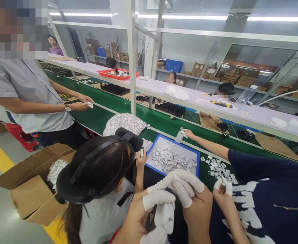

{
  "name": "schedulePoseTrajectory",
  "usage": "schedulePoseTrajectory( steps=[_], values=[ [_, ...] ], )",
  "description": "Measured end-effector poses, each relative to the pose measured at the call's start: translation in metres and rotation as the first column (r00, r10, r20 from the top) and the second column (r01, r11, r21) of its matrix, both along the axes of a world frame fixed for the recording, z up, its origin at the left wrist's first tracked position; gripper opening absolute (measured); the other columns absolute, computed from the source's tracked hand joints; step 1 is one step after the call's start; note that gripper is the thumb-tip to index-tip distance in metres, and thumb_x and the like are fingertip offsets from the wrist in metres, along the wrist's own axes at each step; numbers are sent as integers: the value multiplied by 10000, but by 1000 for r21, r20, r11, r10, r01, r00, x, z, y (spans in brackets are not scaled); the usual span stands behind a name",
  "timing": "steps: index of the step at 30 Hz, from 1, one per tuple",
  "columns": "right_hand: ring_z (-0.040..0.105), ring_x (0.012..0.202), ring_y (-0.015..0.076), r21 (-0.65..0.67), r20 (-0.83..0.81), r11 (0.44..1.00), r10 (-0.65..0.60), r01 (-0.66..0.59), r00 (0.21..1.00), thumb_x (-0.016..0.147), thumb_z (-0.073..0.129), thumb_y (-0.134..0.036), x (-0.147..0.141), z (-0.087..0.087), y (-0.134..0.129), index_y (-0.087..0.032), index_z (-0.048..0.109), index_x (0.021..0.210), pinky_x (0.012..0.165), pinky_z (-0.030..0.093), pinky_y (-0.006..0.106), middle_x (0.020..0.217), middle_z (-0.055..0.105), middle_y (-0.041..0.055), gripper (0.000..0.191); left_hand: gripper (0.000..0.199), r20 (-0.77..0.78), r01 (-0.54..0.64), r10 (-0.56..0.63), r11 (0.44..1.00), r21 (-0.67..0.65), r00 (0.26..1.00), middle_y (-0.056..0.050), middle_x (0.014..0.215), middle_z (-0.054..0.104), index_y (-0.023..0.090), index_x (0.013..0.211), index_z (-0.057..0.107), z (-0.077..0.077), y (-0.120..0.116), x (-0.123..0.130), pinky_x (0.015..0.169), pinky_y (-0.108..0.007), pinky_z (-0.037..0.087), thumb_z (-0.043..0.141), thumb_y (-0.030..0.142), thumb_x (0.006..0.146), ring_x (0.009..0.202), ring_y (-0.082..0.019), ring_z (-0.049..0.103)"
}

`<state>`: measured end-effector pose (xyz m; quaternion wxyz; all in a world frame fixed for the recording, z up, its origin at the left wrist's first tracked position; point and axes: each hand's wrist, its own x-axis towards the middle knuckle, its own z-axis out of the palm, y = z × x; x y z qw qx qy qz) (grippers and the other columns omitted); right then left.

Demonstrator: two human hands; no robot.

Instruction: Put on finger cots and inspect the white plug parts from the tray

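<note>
My left hand [144, 213], in white finger cots, grips a small white plastic piece [165, 215] with small metal spots on its edge. It is held upright, close to the camera. My right hand [193, 195], also in white finger cots, is closed beside it, its fingertips bent in and meeting the left forefinger. Whatever those right fingers pinch, if anything, is hidden. Behind my hands, many similar white pieces lie loose in a blue-rimmed tray [198, 159].
A green conveyor [98, 117] crosses beyond the tray, with a bulging bag of white pieces [125, 124] on it. Co-workers flank me: one in a headset [95, 162], one in a navy shirt [268, 179]. An open cardboard box [29, 196] stands lower left.
</note>
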<state>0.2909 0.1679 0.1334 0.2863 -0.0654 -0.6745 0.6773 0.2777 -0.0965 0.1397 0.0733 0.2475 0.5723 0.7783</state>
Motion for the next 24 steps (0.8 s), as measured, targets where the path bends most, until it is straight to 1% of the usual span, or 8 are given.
schedulePoseTrajectory(
  steps=[2,5,7,9,13,17,21,24],
  values=[
    [653,790,236,-48,56,995,-84,87,995,695,738,-461,13,-33,46,-262,677,669,543,569,369,648,643,38,210,421,46,106,-113,986,132,992,-127,992,734,247,1100,727,24,3,7,704,-315,576,742,494,760,804,-237,675],
    [618,684,210,-91,91,979,-176,184,980,604,797,-476,29,-67,89,-268,634,577,438,507,325,585,601,12,266,330,141,195,-274,889,414,951,-93,967,736,239,1112,726,53,11,7,723,-225,570,695,389,820,773,-159,659],
    [605,655,203,-99,108,976,-182,193,977,573,817,-490,33,-74,97,-264,627,569,402,468,307,574,584,5,295,293,181,195,-325,839,507,928,-76,1055,737,253,1127,726,62,14,9,796,-234,585,657,321,850,852,-176,684],
    [586,628,183,-107,132,976,-175,190,976,558,827,-533,34,-72,97,-259,612,552,384,424,277,561,562,3,348,298,183,212,-350,828,519,919,-64,1133,729,289,1162,709,62,15,12,861,-260,588,626,293,875,939,-202,698],
    [528,593,147,-164,147,965,-183,206,972,531,756,-730,32,-67,96,-246,585,531,364,343,235,570,521,8,513,341,105,172,-239,886,430,965,-75,1098,741,305,1209,672,51,15,19,888,-221,570,658,355,872,983,-184,699],
    [460,605,117,-184,146,954,-211,236,967,538,719,-772,34,-69,93,-224,576,526,374,284,195,618,457,11,567,268,-47,9,6,955,297,999,-74,1080,727,316,1138,686,45,15,20,853,-261,598,664,338,872,971,-188,697],
    [399,651,116,-144,98,960,-229,241,968,566,740,-727,37,-64,87,-213,534,525,421,214,196,670,395,14,556,204,-192,-179,224,957,228,955,-67,1002,728,304,1052,730,51,15,22,853,-247,598,693,320,852,960,-182,697],
    [367,666,137,-129,65,962,-234,241,970,610,736,-705,39,-63,90,-215,532,553,457,196,228,686,381,18,534,309,-193,-172,221,955,241,956,-53,963,753,311,1087,715,58,14,26,809,-203,597,773,343,785,870,-170,721]
  ],
)
